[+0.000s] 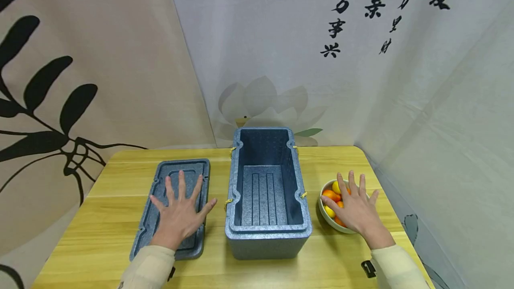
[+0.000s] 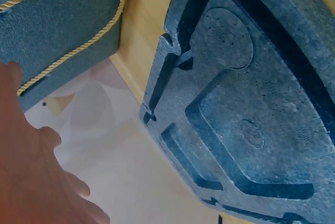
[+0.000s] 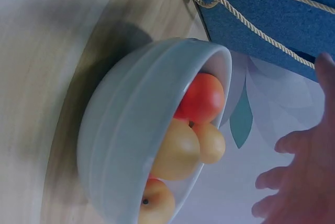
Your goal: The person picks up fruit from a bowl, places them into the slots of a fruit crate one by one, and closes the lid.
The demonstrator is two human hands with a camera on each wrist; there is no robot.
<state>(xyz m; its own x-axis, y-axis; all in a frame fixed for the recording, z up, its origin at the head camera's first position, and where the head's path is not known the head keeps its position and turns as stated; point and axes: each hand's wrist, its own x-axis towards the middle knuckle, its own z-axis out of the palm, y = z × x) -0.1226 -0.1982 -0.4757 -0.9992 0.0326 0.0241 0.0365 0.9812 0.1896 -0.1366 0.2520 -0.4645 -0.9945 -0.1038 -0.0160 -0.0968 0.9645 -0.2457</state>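
A dark blue foam box [image 1: 267, 191] stands open and empty in the middle of the wooden table [image 1: 112, 235]. Its lid [image 1: 173, 204] lies upside down to the left, and my left hand [image 1: 180, 211] hovers flat over it with fingers spread. On the right, a pale bowl [image 1: 330, 220] holds several orange and yellow fruits [image 1: 331, 194]. My right hand [image 1: 355, 206] is spread over that bowl, holding nothing. The left wrist view shows the lid's [image 2: 246, 103] recessed underside; the right wrist view shows the bowl [image 3: 136, 150] with fruits [image 3: 201, 98] inside.
Printed fabric backdrops close in the table behind and on both sides. A yellow cord handle [image 3: 251, 14] runs along the box wall [image 3: 272, 20] next to the bowl. Bare tabletop lies in front of the box and lid.
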